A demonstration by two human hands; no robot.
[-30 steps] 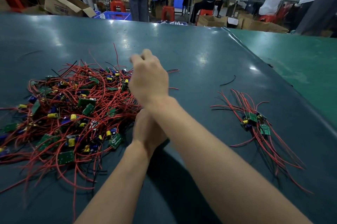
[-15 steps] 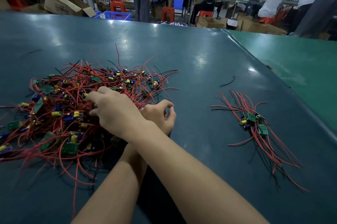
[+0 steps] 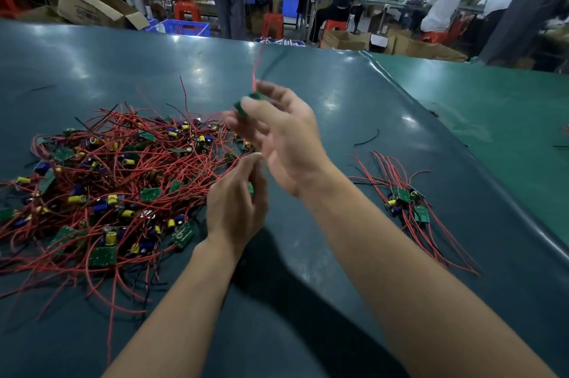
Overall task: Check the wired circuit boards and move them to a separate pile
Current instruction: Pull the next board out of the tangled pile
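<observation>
Green small circuit board with thin red wires pinched at fingertips of right hand, raised above dark teal table mat; thumb and first fingers closed on board edge, remaining fingers loosely spread, blurred; one red lead sticking up from the board; left hand lower, just beside big tangled pile of red-wired green boards with yellow and blue capacitors, fingers curled inward, a green sliver at the fingertips, cannot tell if gripped; smaller separate pile of wired boards well apart on the right; stray black wire offcut between the piles, further back.
</observation>
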